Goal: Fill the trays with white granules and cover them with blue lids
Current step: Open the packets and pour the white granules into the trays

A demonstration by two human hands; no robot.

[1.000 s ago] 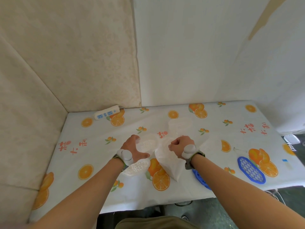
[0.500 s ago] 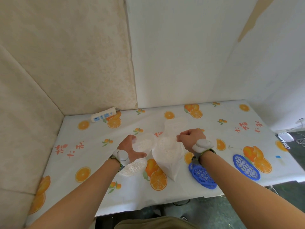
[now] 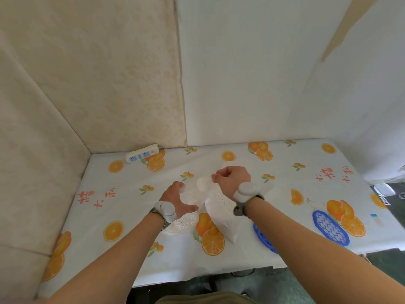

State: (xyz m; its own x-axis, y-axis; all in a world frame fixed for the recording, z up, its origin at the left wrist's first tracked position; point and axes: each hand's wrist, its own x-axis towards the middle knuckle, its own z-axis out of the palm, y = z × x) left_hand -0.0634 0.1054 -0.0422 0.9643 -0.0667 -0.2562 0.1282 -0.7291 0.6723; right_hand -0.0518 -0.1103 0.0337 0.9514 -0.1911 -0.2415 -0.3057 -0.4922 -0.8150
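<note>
Since half a second ago your right hand (image 3: 233, 177) has lifted farther back, raising the bag's mouth; your left hand (image 3: 175, 199) has stayed put.

- Left hand: fingers curled round a clear tray (image 3: 192, 195) of white granules (image 3: 182, 222) — its rim is hard to make out.
- Bag (image 3: 221, 207): clear, crinkled plastic, grainy white fill, pinched in your right fist.
- Blue lids: one (image 3: 264, 239) half hidden under your right forearm; the other (image 3: 330, 228) an oval honeycomb mesh, lying flat near the table's (image 3: 98, 183) front edge.

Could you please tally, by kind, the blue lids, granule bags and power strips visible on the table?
Blue lids: 2, the right lid and the lid under the forearm
Granule bag: 1
Power strip: 1
Total: 4
</note>
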